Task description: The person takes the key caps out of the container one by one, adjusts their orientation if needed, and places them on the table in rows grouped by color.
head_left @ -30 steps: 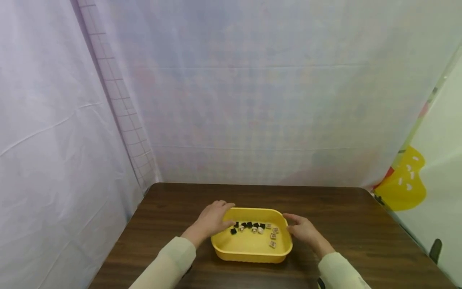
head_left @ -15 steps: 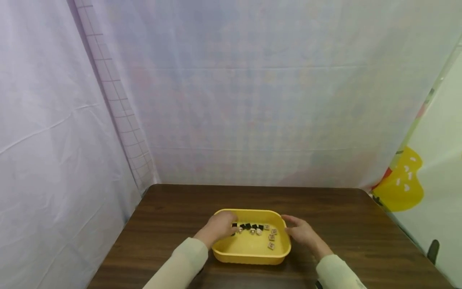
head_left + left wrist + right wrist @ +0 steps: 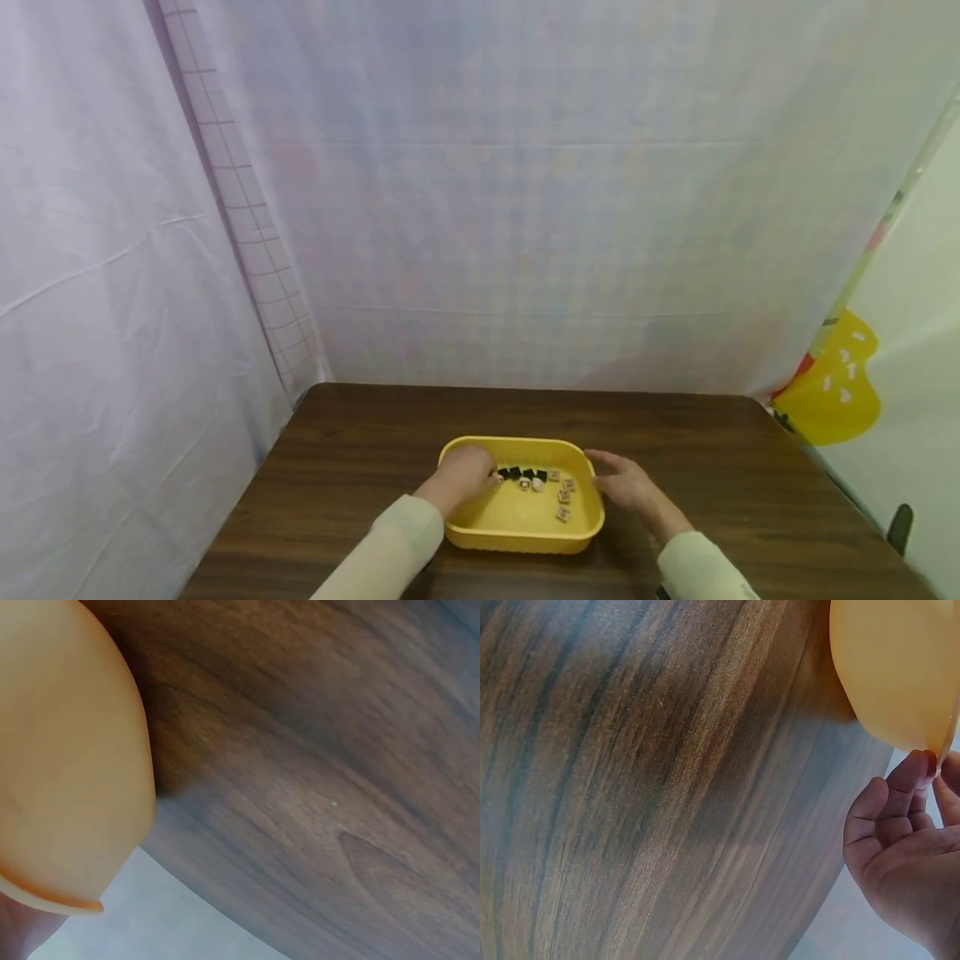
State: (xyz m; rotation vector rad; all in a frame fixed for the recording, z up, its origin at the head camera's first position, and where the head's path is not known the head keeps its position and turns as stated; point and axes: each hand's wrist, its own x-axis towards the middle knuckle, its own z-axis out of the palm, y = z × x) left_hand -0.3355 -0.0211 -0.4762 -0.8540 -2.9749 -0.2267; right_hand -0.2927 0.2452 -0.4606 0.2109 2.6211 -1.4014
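A yellow plastic tray [image 3: 521,540] with rounded corners stands on the table. Inside it, small black square pieces [image 3: 528,473] form a loose row towards the back, near small white pieces [image 3: 537,484]. Several pale square pieces with darker markings [image 3: 564,497] lie along the right side. My left hand [image 3: 467,473] reaches down into the tray's left end, over the leftmost pieces; its fingertips are mostly hidden, and I cannot tell whether they hold one. My right hand [image 3: 628,483] pinches the tray's right rim between thumb and fingers, as the right wrist view shows [image 3: 907,832].
The dark wood-grain table [image 3: 360,467] extends around the tray on every side. White cloth hangs behind it [image 3: 525,250] and on the left [image 3: 112,292]. On the right, a pale sheet with a yellow printed shape [image 3: 832,383] hangs beside the table edge.
My left hand has moved from above the tray's left rim, rightward and down into the tray, covering the leftmost black pieces. The right hand stays at the right rim.
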